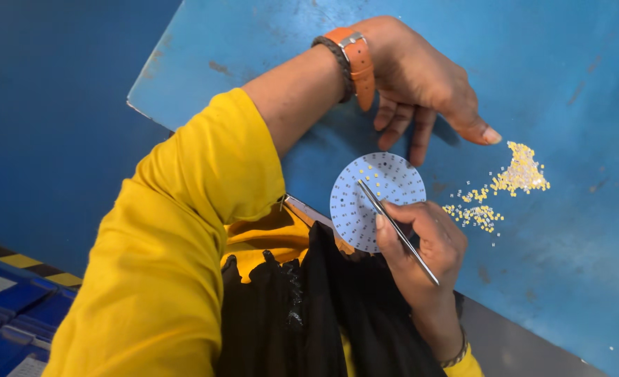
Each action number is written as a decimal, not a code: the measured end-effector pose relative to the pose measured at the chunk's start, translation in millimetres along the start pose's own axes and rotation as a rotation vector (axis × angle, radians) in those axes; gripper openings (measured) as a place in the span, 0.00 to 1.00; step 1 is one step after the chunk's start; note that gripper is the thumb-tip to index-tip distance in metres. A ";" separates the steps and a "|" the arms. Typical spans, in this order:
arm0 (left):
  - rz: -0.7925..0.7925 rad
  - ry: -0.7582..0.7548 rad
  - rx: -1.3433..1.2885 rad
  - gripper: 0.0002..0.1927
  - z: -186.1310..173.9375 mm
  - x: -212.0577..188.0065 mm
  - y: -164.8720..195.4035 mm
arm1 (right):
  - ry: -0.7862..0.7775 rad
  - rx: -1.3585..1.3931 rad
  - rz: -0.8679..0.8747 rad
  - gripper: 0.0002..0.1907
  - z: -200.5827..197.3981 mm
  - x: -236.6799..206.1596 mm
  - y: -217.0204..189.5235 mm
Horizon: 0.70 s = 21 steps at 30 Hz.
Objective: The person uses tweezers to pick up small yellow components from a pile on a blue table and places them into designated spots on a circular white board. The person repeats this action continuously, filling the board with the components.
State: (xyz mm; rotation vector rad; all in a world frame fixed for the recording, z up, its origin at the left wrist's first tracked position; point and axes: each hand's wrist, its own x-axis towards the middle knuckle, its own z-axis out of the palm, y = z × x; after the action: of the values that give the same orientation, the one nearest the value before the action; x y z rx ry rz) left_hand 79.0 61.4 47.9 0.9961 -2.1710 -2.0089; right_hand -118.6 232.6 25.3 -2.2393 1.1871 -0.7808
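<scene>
Near the middle of the frame a round white disc, dotted with rows of small marks and a few yellow pieces, lies flat on the blue tabletop, close to the edge nearest the person. The right hand, just below and right of the disc, is closed in a pinch around a pair of thin metal tweezers; the tweezer tips rest over the disc's centre. The left hand reaches in from the upper middle of the frame, loosely open and holding nothing, palm down, its fingertips pressing the tabletop just above the disc's upper right rim, thumb pointing right. Its wrist carries an orange strap and a dark braided band beside it. To the right of the disc a scatter of tiny yellow chips lies on the tabletop, with a thinner patch nearer the right hand. Blue bins show in the lower left corner
</scene>
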 end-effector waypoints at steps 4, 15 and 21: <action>-0.010 0.019 0.007 0.52 1.5 2.2 -1.7 | -0.040 0.006 0.011 0.09 -0.9 11.6 -1.4; -0.003 0.006 0.000 0.55 1.4 5.1 -4.6 | -0.077 0.053 -0.086 0.11 -2.5 17.4 13.9; -0.014 0.042 0.001 0.55 2.3 3.0 -4.1 | -0.086 0.046 -0.077 0.12 -1.8 16.1 15.0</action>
State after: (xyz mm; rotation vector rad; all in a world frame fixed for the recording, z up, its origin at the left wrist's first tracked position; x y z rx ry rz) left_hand 77.3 62.2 42.6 1.0467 -2.1497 -1.9740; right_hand -121.0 211.1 21.0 -2.2687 1.0385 -0.7253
